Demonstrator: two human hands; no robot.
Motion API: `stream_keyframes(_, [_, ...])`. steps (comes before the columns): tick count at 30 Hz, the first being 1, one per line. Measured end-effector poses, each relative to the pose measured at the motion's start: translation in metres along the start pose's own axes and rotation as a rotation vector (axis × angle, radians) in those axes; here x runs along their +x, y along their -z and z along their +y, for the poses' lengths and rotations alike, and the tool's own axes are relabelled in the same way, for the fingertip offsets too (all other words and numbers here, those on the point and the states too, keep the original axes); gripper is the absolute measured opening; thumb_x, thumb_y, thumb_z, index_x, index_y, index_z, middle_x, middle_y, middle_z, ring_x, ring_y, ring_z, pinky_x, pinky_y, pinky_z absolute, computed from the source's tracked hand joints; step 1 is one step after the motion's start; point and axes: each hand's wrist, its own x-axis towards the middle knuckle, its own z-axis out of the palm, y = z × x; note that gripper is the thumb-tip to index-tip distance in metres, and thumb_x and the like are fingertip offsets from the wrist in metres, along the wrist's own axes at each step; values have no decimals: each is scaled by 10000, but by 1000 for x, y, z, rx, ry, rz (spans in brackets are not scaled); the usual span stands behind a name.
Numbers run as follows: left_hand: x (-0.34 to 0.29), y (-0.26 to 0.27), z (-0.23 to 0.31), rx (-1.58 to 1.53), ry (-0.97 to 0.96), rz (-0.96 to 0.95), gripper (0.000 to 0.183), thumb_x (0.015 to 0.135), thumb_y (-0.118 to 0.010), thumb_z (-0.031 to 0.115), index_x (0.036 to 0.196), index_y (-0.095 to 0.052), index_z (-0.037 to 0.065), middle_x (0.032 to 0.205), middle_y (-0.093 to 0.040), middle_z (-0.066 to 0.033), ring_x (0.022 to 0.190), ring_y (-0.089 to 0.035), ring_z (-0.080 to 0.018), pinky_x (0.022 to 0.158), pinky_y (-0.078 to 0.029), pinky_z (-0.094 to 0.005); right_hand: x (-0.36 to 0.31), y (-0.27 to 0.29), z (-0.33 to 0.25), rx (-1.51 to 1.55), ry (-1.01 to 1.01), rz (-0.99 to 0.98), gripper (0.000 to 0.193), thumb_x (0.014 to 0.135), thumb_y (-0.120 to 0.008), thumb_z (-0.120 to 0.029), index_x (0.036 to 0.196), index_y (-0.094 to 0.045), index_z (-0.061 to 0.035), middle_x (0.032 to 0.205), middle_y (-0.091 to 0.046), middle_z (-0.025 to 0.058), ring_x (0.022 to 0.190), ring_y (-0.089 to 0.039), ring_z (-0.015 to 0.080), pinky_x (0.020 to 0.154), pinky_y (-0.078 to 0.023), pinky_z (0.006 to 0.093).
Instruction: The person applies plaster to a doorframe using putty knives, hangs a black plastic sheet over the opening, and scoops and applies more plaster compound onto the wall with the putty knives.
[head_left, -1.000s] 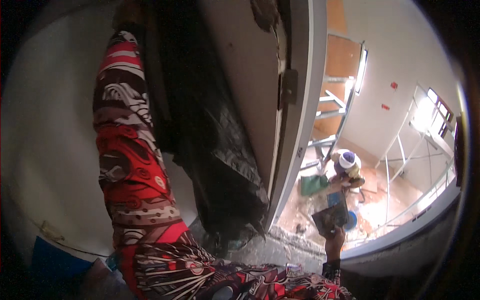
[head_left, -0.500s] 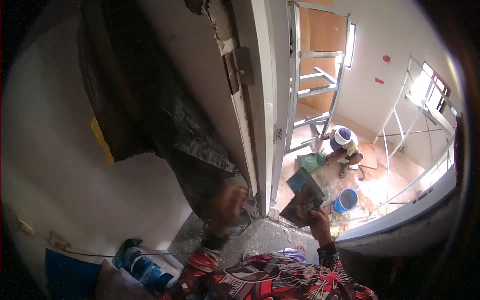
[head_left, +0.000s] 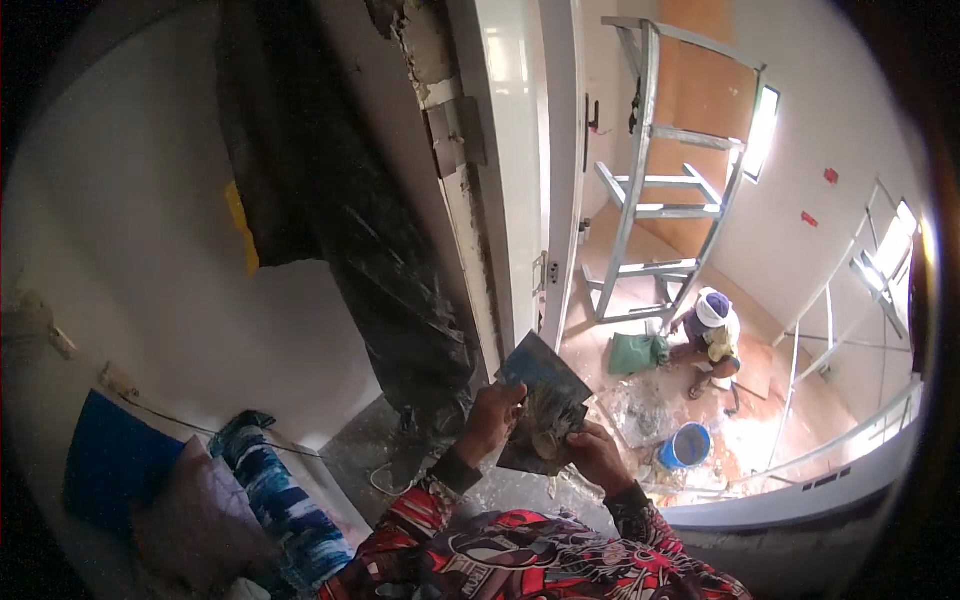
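In front of me, my right hand (head_left: 600,457) grips the lower right edge of a dark, flat rectangular plate (head_left: 548,370). Wet grey-brown mortar (head_left: 548,415) smears its middle, and the upper part has a bluish sheen. At the plate's left edge is my left hand (head_left: 492,420), its fingers closed. Whether they pinch the plate itself or a small tool against it, I cannot tell. Beyond my hands rises a white door frame (head_left: 520,180), with rough, chipped wall (head_left: 480,250) along its left side.
Black plastic sheeting (head_left: 390,270) hangs at the left. Through the doorway, a co-worker (head_left: 715,335) crouches beside a green sack (head_left: 635,353). A blue bucket (head_left: 686,446), a metal frame (head_left: 630,210) and scaffolding (head_left: 800,350) stand there. A blue-and-white roll (head_left: 275,490) leans lower left.
My left hand has come away from the wall's foot to the plate. The plate and my right hand have shifted left, toward my body's middle. The view has turned slightly.
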Motion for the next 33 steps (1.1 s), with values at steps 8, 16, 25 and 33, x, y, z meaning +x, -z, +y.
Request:
stream_keyframes(8, [5, -28, 37, 209, -239, 155, 196, 952, -628, 221, 1033, -629, 43, 937, -660, -57, 785, -664, -150, 662, -574, -305, 6, 30, -28, -277, -45, -13, 307, 944, -581, -137, 1202, -589, 29, 1114, -656, 142, 1005, -663, 243, 867, -559, 398])
stream_keyframes(16, [2, -8, 93, 112, -309, -21, 352, 944, -627, 319, 1104, -583, 9, 1057, -665, -137, 905, -704, -297, 703, -630, -513, 4, 7, -77, -19, 84, 121, 379, 951, -547, -134, 1279, -498, 49, 1162, -639, 155, 975, -687, 268, 817, -603, 407])
stream_keyframes(25, [-50, -49, 81, 902, -388, 53, 225, 944, -637, 134, 1109, -610, -16, 937, -677, -90, 726, -614, -158, 660, -538, -326, -17, 15, -88, -156, 272, 316, 349, 962, -510, -141, 1263, -524, 34, 1107, -649, 134, 906, -692, 235, 742, -603, 363])
stream_keyframes(33, [-40, -70, 104, 1336, -829, -239, 170, 900, -624, 50, 1057, -635, -14, 945, -666, -195, 822, -645, -374, 697, -505, -417, -2, -2, -99, -352, 221, 325, 346, 971, -481, -139, 1269, -527, 32, 1053, -662, 130, 776, -704, 207, 655, -607, 323])
